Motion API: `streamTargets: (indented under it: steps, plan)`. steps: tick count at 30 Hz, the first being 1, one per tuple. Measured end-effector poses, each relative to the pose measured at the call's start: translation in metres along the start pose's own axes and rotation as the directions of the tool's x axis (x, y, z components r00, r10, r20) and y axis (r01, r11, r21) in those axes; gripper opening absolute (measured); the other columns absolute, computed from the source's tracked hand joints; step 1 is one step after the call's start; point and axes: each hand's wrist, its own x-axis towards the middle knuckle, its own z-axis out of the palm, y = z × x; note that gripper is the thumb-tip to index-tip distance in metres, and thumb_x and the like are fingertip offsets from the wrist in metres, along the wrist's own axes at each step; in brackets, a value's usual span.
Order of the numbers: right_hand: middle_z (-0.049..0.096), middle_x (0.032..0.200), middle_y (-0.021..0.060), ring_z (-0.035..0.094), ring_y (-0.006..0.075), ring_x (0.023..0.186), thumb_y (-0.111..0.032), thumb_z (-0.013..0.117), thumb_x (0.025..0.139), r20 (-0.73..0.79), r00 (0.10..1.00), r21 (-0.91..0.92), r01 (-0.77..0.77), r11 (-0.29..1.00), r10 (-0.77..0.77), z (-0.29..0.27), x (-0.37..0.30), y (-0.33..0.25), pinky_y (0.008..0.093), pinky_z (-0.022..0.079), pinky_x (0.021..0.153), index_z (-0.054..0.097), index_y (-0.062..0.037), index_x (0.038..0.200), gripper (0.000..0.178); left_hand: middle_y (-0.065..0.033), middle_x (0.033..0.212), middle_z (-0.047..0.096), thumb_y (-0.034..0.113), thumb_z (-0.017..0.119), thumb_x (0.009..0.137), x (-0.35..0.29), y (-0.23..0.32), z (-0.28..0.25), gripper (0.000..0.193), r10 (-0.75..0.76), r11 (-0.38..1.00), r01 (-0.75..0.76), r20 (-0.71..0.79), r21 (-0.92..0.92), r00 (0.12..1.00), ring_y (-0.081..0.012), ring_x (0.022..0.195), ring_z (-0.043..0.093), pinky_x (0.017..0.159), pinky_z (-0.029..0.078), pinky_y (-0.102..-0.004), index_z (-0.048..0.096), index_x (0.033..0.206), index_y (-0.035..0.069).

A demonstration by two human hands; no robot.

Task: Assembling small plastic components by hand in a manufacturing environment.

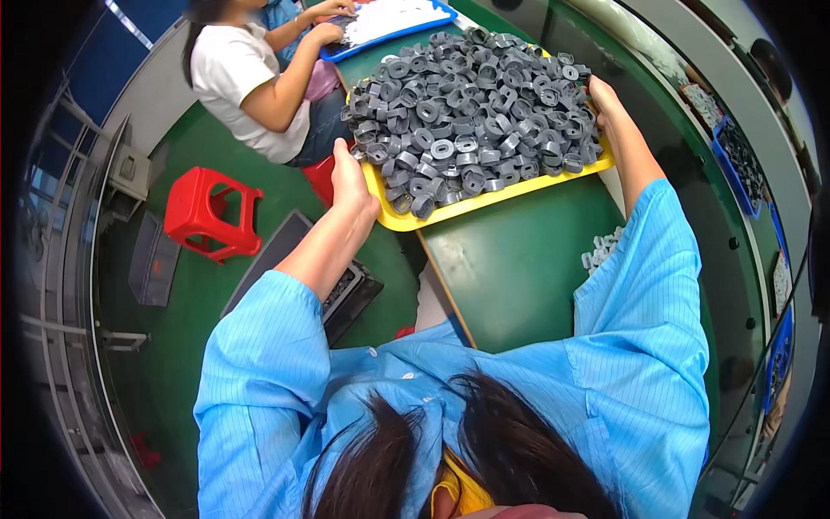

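A yellow tray [484, 200] heaped with grey plastic ring-shaped parts [475, 112] spans the space between my two hands. My left hand [351, 180] grips its left edge near the front corner, with the fingers partly hidden by the rim. On the opposite edge, my right hand [603, 99] holds the tray, its fingers mostly out of sight behind the rim and the parts. The tray is over a green tabletop [510, 259]; whether it touches the surface, I cannot tell.
Small pale parts [601, 248] lie beside my right sleeve. A red stool [212, 214] stands on the green floor at left, near a dark crate [353, 298]. At the upper left a co-worker in white [251, 82] handles white pieces in a blue tray [389, 33].
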Motion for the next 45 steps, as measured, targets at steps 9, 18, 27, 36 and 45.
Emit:
streamTargets:
  steps: [9,18,27,36,45]
  plan:
    - [0.06,0.071,0.0093,0.057,0.0217,0.059,-0.028,0.039,0.09,-0.034,0.991,-0.064,-0.131,0.989,0.129,0.005,-0.017,0.026,0.0371,0.048,0.058,0.058,-0.0082,0.075,0.032,-0.0111,0.109,0.063,0.041,0.031,0.103,-0.022,-0.005,-0.022,0.047,-0.098,0.995,0.099,0.054,-0.019,0.994,-0.0246,0.099,0.062,0.091,0.049,-0.0416,0.055,0.114,0.003]
    - [0.062,0.1,0.0092,0.058,0.0201,0.084,-0.006,0.046,0.08,0.147,0.936,-0.683,0.33,0.652,-0.319,-0.022,-0.014,-0.012,0.0303,0.046,0.073,0.056,-0.0126,0.132,0.053,-0.0012,0.093,0.06,0.044,0.045,0.099,-0.008,-0.009,-0.06,0.04,-0.14,0.99,0.121,0.329,0.079,0.934,-0.0124,0.08,0.055,0.073,0.046,-0.0278,0.057,0.109,0.007]
    - [0.066,0.113,0.0173,0.063,0.0287,0.104,0.001,0.044,0.076,0.328,0.858,-0.942,0.327,-0.073,-0.396,-0.007,-0.152,-0.075,0.0361,0.048,0.093,0.058,-0.0087,0.129,0.055,0.0048,0.089,0.058,0.032,0.062,0.092,-0.026,0.04,-0.11,0.025,-0.003,0.978,-0.074,0.368,0.195,0.93,-0.0067,0.074,0.051,0.065,0.041,-0.0235,0.061,0.107,0.012]
    - [0.07,0.096,0.0133,0.067,0.0185,0.086,-0.012,0.056,0.082,0.358,0.84,-0.852,0.473,0.227,-0.407,-0.089,-0.299,-0.051,0.0316,0.053,0.079,0.066,-0.0008,0.11,0.031,0.0044,0.081,0.056,0.019,0.059,0.093,-0.061,0.032,-0.067,0.016,0.091,0.883,-0.369,0.665,0.291,0.741,-0.0041,0.068,0.049,0.06,0.04,-0.0184,0.064,0.103,0.007]
    - [0.067,0.078,0.0046,0.061,0.0104,0.069,-0.013,0.057,0.089,-0.224,0.791,-0.378,0.468,0.799,-0.57,-0.172,-0.343,0.128,0.0252,0.049,0.063,0.068,-0.0012,0.099,0.02,-0.0127,0.086,0.071,0.019,0.063,0.084,-0.104,-0.048,0.181,0.021,0.053,0.194,-0.968,0.983,0.162,0.175,-0.0218,0.082,0.069,0.078,0.053,-0.0321,0.069,0.095,0.002]
